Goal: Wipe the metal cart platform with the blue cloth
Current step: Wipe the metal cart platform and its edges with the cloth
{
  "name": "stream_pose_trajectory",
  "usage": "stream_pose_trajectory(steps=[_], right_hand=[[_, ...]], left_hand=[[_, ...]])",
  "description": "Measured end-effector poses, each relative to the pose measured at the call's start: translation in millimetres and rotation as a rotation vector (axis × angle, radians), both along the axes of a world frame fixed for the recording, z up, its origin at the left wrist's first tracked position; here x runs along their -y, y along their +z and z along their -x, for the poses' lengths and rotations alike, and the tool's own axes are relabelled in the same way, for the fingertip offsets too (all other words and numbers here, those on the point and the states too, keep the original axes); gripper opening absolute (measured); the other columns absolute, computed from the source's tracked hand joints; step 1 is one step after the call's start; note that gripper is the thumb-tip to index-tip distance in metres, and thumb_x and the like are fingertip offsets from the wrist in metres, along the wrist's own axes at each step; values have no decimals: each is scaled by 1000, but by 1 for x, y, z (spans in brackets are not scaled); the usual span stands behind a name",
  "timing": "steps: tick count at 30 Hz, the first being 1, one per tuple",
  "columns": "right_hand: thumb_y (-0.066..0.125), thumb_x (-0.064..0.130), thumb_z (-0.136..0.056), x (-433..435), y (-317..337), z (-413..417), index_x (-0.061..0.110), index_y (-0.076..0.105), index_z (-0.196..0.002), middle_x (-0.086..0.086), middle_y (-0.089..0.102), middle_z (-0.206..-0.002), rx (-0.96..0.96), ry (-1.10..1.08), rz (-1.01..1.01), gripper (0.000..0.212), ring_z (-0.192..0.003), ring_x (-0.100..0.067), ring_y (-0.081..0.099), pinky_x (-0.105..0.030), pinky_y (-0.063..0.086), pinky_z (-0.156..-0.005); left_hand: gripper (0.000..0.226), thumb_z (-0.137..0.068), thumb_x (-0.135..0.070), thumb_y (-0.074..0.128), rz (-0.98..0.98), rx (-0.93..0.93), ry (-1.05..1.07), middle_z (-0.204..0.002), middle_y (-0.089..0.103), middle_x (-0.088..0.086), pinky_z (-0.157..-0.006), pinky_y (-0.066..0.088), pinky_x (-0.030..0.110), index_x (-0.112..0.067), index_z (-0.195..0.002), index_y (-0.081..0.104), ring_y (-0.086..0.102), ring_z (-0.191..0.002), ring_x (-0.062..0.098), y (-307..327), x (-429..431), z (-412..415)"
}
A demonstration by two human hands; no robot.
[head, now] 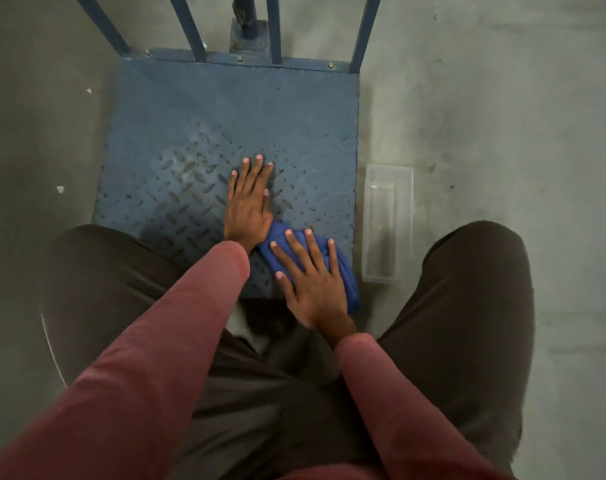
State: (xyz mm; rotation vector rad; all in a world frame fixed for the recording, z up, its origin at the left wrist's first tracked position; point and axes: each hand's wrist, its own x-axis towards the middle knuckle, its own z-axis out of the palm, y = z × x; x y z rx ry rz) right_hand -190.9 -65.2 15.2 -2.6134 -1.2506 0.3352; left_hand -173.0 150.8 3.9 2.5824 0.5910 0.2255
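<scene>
Nearest, we are pressing our right hand (310, 282), fingers straight and spread, flat on the blue cloth (344, 271) at the near right corner. Beyond it our left hand (249, 202), flat and empty, is bracing on the metal cart platform (225, 105). We are aiming for even pressure and overlapping strokes toward the far edge.

The platform (225, 109) lies open ahead (railing bars (273, 29) wall its far edge).
</scene>
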Motion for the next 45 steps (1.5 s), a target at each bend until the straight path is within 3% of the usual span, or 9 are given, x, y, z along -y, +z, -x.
stream_pose_trajectory(steps=[6,13,19,25,31,35,38,41,45], right_hand=[[31,52,-109,-17,-6,-66,34,21,-164,8,17,-172,86,116,-74,58,-161,-22,3,-58,9,-126],[32,53,-109,-39,-13,-160,35,31,-161,4,24,-170,90,-51,-141,55,-159,-27,16,-60,13,-125],[27,50,-110,-7,1,-70,33,17,-165,3,8,-174,57,-311,-93,58,-160,-30,2,-66,4,-124],[40,43,-107,-24,-5,-32,31,32,-161,1,22,-171,-15,178,-177,56,-159,-29,16,-57,13,-125],[25,54,-107,-40,-5,-197,35,24,-163,2,16,-173,10,-106,-68,60,-159,-32,12,-60,13,-125],[29,48,-109,-7,-2,-131,33,23,-164,1,13,-173,44,-114,-86,57,-160,-32,6,-60,6,-127],[32,46,-110,5,-4,-72,32,23,-164,2,13,-173,64,162,-61,56,-160,-29,4,-59,7,-126],[34,49,-110,-14,-7,-116,33,26,-163,4,20,-172,116,362,-98,56,-160,-27,11,-56,11,-127],[33,51,-108,-64,-8,-202,33,28,-162,2,21,-171,89,85,-61,57,-159,-30,15,-57,10,-127]], left_hand=[[53,-110,-19,37,-48,-31,319,-171,33,13,-131,17,53,-11,-162,41,26,-160,36,-6,32,50],[59,-113,-37,27,-178,-146,200,-178,13,5,-133,7,51,-20,-169,22,7,-165,26,-4,52,90],[61,-112,-39,24,-149,-184,261,-178,11,5,-133,6,55,-20,-170,20,5,-165,25,4,69,88],[58,-105,-31,31,1,-117,301,-170,36,11,-130,16,58,-13,-159,46,22,-161,40,14,59,83],[56,-105,-30,34,16,-171,235,-168,39,11,-131,15,51,-14,-155,53,27,-159,39,34,35,47],[56,-109,-34,33,-31,-113,178,-174,28,7,-132,10,49,-22,-163,40,17,-163,34,16,26,33],[52,-111,-28,36,-75,-75,200,-173,29,8,-131,11,50,-22,-162,42,19,-163,34,7,19,24],[51,-112,-26,36,-121,-27,179,-172,32,9,-131,14,52,-20,-162,44,23,-161,35,3,12,22],[53,-112,-31,32,-173,-55,209,-175,27,4,-133,12,51,-25,-165,36,17,-164,29,6,15,20]])
